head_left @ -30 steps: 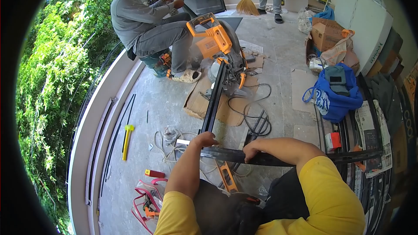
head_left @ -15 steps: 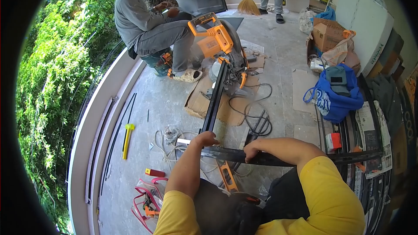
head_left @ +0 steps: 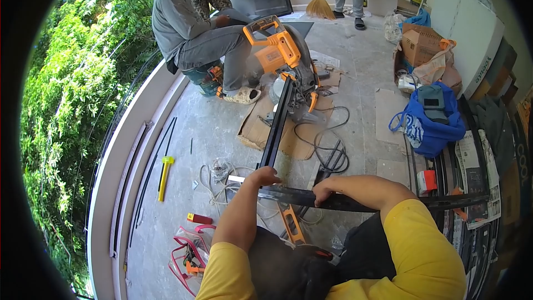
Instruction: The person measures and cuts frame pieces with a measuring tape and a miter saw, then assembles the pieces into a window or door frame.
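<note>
My left hand [head_left: 265, 176] is closed at the near end of a long black bar [head_left: 276, 128], whose far end lies at the orange miter saw [head_left: 277, 50]. To its right, my right hand [head_left: 322, 190] is wrapped over a second black bar [head_left: 355, 204], which runs crosswise in front of me and off to the right. The fingertips of both hands are partly hidden. Below the crosswise bar an orange level [head_left: 291, 224] shows between my arms.
A person in grey [head_left: 183, 28] sits left of the saw; others stand behind. A cable [head_left: 345, 158] curls on the floor. A yellow tool [head_left: 164, 178], red box [head_left: 199, 219] and clear bag [head_left: 186, 255] lie left. A blue bag [head_left: 433, 122] and black bars are right.
The view has shifted slightly, so the scene sits a little further right. The seated person's hands have lowered and drawn together. My hands keep their hold on the bars.
</note>
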`<act>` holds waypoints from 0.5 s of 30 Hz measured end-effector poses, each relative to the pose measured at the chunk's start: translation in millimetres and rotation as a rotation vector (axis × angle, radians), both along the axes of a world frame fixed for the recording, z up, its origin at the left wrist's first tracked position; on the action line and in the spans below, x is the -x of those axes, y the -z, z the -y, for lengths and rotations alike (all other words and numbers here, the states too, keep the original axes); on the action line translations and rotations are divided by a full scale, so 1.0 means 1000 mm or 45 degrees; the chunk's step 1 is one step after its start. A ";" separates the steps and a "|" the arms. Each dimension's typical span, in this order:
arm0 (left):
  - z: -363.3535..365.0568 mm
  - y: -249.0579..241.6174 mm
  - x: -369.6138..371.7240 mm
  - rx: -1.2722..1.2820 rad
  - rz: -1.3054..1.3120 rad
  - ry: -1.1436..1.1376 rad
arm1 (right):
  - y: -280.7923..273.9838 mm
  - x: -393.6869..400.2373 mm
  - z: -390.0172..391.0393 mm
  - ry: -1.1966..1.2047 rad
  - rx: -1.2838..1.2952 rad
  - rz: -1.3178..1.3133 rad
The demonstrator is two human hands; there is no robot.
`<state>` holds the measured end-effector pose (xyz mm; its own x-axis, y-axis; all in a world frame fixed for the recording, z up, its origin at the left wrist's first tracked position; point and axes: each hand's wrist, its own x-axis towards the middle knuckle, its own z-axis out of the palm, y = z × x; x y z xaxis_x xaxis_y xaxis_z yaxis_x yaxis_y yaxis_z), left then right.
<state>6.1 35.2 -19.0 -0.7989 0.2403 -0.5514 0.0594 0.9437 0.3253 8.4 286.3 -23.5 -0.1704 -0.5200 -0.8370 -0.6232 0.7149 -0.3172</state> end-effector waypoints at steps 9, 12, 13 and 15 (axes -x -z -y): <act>-0.001 -0.004 0.001 0.002 0.027 -0.020 | 0.004 0.001 0.000 0.009 0.014 0.003; -0.001 -0.004 0.000 0.002 0.015 -0.018 | -0.001 0.000 0.000 0.001 0.015 -0.008; -0.001 -0.004 0.000 0.000 0.014 -0.027 | -0.001 0.000 0.000 0.010 0.021 -0.002; -0.001 -0.003 0.001 0.006 0.017 -0.003 | -0.001 0.000 0.000 0.015 0.013 0.001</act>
<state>4.9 35.7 -15.9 -0.7921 0.2357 -0.5630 0.0529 0.9454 0.3215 8.7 286.5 -22.6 -0.1763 -0.5264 -0.8317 -0.6144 0.7190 -0.3248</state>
